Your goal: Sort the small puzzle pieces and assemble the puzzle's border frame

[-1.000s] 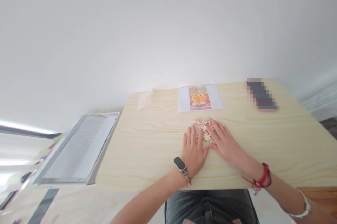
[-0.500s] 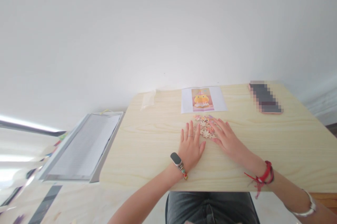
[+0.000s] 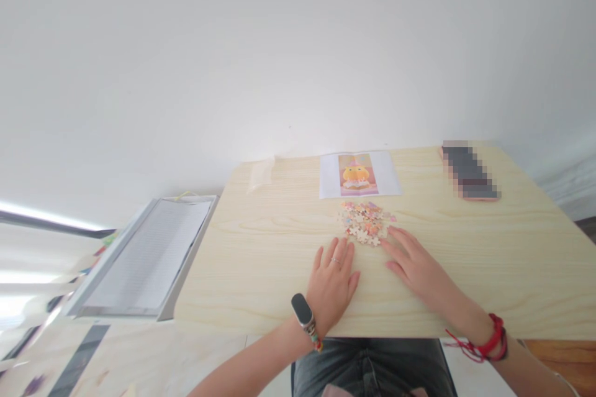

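Observation:
A small heap of colourful jigsaw pieces (image 3: pixel 364 222) lies on the light wooden table (image 3: pixel 261 248), just in front of a printed picture sheet (image 3: pixel 358 174) showing a yellow figure. My left hand (image 3: pixel 331 283) rests flat on the table, fingers apart, a little nearer me than the heap and to its left. My right hand (image 3: pixel 412 260) also lies flat and empty, its fingertips close to the heap's near right edge. Neither hand holds a piece.
A phone (image 3: pixel 469 172) lies at the table's far right. A clear plastic bag (image 3: pixel 261 173) sits at the far left corner. Left of the table stands a grey tray or box (image 3: pixel 144 260) with a white sheet. A white wall is behind.
Both hands have drawn back toward me off the heap of pieces, which now lies fully uncovered. The pieces look slightly more spread out.

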A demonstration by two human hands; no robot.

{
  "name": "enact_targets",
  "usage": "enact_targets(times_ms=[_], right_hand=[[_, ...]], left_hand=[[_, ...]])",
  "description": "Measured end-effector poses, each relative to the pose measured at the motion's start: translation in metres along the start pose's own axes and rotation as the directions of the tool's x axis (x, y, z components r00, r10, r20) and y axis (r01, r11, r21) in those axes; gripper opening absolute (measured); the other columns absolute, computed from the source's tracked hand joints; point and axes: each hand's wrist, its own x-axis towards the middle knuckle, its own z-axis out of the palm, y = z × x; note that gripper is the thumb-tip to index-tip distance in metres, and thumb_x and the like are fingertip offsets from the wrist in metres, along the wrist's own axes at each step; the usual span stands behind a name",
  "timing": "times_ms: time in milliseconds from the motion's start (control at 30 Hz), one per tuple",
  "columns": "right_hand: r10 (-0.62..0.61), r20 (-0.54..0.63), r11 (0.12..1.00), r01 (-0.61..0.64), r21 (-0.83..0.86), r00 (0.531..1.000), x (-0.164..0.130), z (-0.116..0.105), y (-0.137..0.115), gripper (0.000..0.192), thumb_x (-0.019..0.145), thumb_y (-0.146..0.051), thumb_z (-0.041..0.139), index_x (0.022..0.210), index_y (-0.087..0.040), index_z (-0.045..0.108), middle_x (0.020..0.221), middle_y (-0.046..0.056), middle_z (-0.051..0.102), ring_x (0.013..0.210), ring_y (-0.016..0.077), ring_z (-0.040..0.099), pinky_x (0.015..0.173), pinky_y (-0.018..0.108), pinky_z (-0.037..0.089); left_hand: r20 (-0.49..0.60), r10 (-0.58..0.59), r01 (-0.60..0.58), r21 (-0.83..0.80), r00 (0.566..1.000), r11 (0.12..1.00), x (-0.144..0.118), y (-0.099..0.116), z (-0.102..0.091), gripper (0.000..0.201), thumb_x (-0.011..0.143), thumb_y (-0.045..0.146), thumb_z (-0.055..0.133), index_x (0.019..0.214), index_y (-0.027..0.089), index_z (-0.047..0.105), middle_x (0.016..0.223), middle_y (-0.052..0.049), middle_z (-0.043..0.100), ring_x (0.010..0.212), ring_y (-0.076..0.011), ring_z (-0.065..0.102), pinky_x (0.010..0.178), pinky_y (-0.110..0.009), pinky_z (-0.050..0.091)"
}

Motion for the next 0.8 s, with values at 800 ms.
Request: enact_targets(times_ms=[800], right_hand=[[0.135,-0.111,0.990,-0.130,0.047,0.985,0.000,-0.016,0.006,0.028,0.089,-0.029,0.039,0.105,-0.016,0.059,0.107,0.013,0.055,0.102,0.0235,0.051,0.087,0.039,0.044]], left_hand=[[-0.017,-0.014,0.011,-0.126,1.000,0.992,0.007,0.012,-0.021,0.053,0.083,0.036,0.053,0.130,0.020,0.036,0.131,-0.011,0.044,0.118,-0.0287,0.041,0.093,-0.044,0.042]])
